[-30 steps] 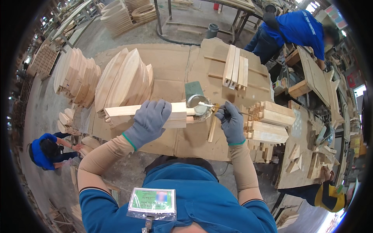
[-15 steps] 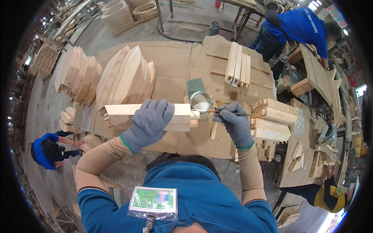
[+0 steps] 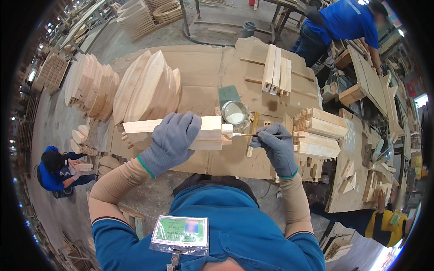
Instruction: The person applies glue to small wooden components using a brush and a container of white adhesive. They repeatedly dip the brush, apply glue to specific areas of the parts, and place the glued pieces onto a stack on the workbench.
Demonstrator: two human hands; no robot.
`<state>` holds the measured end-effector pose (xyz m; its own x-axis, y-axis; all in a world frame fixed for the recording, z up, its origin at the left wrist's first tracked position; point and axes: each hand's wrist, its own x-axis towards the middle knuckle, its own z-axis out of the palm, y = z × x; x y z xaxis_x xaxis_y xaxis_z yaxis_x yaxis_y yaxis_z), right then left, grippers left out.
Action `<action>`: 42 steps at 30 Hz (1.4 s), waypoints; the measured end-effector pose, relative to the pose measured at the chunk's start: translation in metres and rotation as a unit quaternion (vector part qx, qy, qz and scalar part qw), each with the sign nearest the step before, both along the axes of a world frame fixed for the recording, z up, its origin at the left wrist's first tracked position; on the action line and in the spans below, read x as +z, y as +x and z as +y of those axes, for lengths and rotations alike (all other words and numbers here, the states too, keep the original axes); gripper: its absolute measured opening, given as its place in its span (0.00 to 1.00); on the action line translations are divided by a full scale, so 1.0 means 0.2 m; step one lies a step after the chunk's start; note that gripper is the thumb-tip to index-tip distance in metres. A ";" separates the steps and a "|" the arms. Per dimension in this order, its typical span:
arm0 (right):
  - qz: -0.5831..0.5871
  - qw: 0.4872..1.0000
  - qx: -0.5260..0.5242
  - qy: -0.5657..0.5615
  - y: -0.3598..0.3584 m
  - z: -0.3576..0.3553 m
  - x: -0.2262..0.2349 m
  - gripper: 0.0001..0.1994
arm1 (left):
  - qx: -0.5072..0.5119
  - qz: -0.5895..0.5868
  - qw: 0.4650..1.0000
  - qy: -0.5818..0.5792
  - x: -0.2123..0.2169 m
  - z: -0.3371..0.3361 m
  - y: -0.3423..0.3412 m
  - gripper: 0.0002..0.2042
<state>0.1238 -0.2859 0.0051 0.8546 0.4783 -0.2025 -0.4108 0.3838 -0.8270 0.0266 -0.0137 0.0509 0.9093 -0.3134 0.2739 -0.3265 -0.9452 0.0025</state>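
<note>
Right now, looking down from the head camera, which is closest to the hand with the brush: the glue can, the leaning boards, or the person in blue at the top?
From the right hand:
1. Glue can, just up and left of it on the table.
2. Leaning boards, farther up the table, standing on edge.
3. Person in blue, past the table's far right corner, at the top.

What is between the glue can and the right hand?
In the head view, only the thin brush crosses between the glue can and the right hand, over bare cardboard.

Concrete floor (image 3: 58, 131), cardboard-covered table (image 3: 203, 67), stacked boards (image 3: 90, 86).
</note>
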 end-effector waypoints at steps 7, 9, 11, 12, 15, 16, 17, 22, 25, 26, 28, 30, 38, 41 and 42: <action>-0.015 0.999 0.035 0.013 -0.04 -0.03 0.05 0.04 | 0.005 0.012 1.000 -0.007 0.01 -0.02 -0.01 0.36; 0.013 0.998 0.056 0.034 -0.03 -0.07 0.07 0.04 | 0.009 0.058 0.998 -0.028 0.03 -0.01 -0.02 0.36; -0.002 0.997 0.056 0.056 -0.01 -0.10 0.11 0.04 | 0.011 0.142 0.987 -0.069 0.06 0.02 -0.01 0.36; -0.008 0.996 0.058 0.069 0.00 -0.11 0.13 0.04 | 0.017 0.252 0.963 -0.093 0.09 0.04 0.00 0.37; -0.041 0.993 0.104 0.043 0.00 -0.08 0.25 0.06 | 0.022 0.526 0.829 -0.190 0.15 0.10 0.07 0.41; -0.055 0.991 0.117 0.024 0.00 -0.07 0.29 0.06 | 0.018 0.559 0.796 -0.230 0.15 0.11 0.07 0.41; -0.058 0.990 0.131 -0.001 0.00 -0.07 0.30 0.07 | 0.010 0.592 0.759 -0.271 0.14 0.11 0.07 0.42; -0.086 0.983 0.158 -0.037 0.00 -0.03 0.32 0.10 | -0.002 0.652 0.688 -0.318 0.14 0.08 0.09 0.43; -0.135 0.974 0.180 -0.024 0.01 -0.05 0.32 0.10 | -0.005 0.651 0.683 -0.330 0.11 0.09 0.08 0.43; -0.156 0.969 0.191 -0.020 0.02 -0.05 0.32 0.10 | -0.003 0.655 0.676 -0.339 0.11 0.09 0.08 0.44; -0.161 0.966 0.200 -0.023 0.01 -0.07 0.31 0.09 | 0.001 0.662 0.660 -0.355 0.09 0.10 0.08 0.45; -0.136 0.971 0.196 -0.030 0.02 -0.09 0.32 0.08 | 0.007 0.666 0.641 -0.380 0.07 0.11 0.08 0.46; -0.128 0.976 0.168 -0.051 0.05 -0.06 0.35 0.07 | -0.025 0.696 0.532 -0.482 0.03 0.13 0.08 0.48; -0.245 0.952 0.182 -0.022 0.07 -0.04 0.30 0.07 | -0.038 0.704 0.497 -0.506 0.01 0.14 0.09 0.47; -0.258 0.947 0.189 -0.012 0.07 -0.04 0.29 0.07 | -0.041 0.707 0.486 -0.512 -0.02 0.16 0.09 0.46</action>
<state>0.1372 -0.2940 0.0636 0.6112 0.7708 0.1798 -0.0545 0.2676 -0.9620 0.0442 0.0183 0.0478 0.4118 -0.7221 -0.5558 0.6491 -0.1956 0.7351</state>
